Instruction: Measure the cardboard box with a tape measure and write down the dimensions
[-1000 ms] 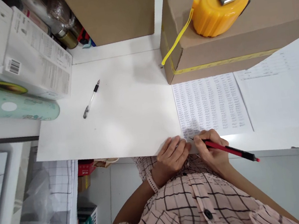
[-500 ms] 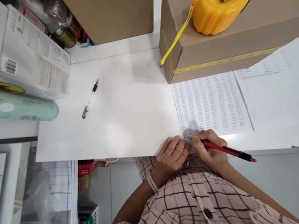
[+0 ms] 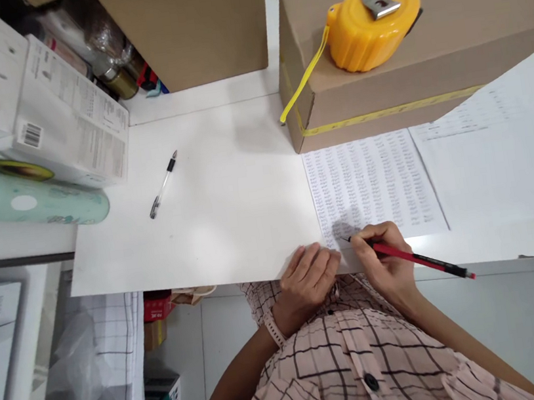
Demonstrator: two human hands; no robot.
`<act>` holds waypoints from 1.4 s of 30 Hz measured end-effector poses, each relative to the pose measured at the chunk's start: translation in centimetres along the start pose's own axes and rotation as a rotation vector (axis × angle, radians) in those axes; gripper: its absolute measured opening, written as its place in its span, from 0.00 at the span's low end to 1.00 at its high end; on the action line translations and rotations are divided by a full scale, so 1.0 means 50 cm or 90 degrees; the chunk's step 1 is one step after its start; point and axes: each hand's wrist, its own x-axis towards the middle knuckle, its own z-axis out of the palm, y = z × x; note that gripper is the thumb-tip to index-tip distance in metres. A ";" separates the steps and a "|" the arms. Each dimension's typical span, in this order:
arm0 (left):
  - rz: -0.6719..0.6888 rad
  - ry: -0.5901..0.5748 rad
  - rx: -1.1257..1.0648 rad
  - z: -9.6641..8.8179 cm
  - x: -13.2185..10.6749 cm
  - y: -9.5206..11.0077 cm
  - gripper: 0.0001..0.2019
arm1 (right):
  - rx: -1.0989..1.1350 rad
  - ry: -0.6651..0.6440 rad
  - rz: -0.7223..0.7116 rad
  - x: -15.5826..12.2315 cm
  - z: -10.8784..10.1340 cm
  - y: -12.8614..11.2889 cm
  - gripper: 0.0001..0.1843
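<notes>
My right hand [image 3: 385, 261] grips a red-and-black mechanical pencil [image 3: 419, 259] with a pink end. Its tip points at the lower left part of a sheet of paper [image 3: 369, 189], which carries columns of small handwriting. Whether the tip touches the paper, I cannot tell. My left hand [image 3: 308, 281] lies flat at the table's front edge, fingers stretched out by the sheet's lower left corner, holding nothing. Away to the left, a clear pen with black grip [image 3: 163, 185] rests on the white tabletop [image 3: 229, 212].
A cardboard box [image 3: 381, 94] stands behind the sheet, against its top edge, with a yellow tape measure [image 3: 372, 26] on it. More paper [image 3: 502, 173] lies to the right. White avocado-print boxes [image 3: 71, 115] and a mint-green cylinder [image 3: 28, 200] are at left.
My right hand has shifted slightly right and up, and the pencil tip has moved a little right across the sheet. My left hand stays in place. The camera view has shifted slightly.
</notes>
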 end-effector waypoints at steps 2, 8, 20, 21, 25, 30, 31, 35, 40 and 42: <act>-0.009 -0.018 0.007 0.003 0.000 0.003 0.16 | 0.010 0.004 0.014 0.005 -0.004 -0.003 0.07; -0.018 -0.007 0.035 0.011 0.006 0.013 0.15 | 0.026 0.013 -0.019 -0.005 0.004 0.011 0.14; -0.052 0.001 0.030 0.011 0.019 0.016 0.16 | -0.005 -0.035 -0.020 0.001 -0.007 0.015 0.14; -0.053 -0.002 0.029 0.010 0.018 0.017 0.16 | 0.000 -0.032 -0.020 0.001 -0.006 0.014 0.14; -0.056 -0.005 0.024 0.009 0.017 0.018 0.16 | -0.003 -0.011 -0.008 0.004 -0.002 0.001 0.07; -0.059 -0.008 0.014 0.009 0.020 0.017 0.18 | -0.076 0.066 0.007 0.047 -0.054 0.010 0.12; -0.058 -0.005 0.013 0.009 0.020 0.017 0.17 | -0.131 0.102 -0.015 0.063 -0.075 0.020 0.12; -0.055 0.007 0.011 0.007 0.022 0.023 0.16 | -0.425 0.133 -0.165 0.128 -0.169 0.073 0.17; -0.121 -0.048 -0.116 -0.042 0.071 0.018 0.12 | -0.598 0.044 -0.159 0.162 -0.211 0.112 0.31; -0.138 -0.036 -0.148 -0.074 0.123 0.001 0.13 | -0.599 0.067 -0.157 0.166 -0.204 0.119 0.31</act>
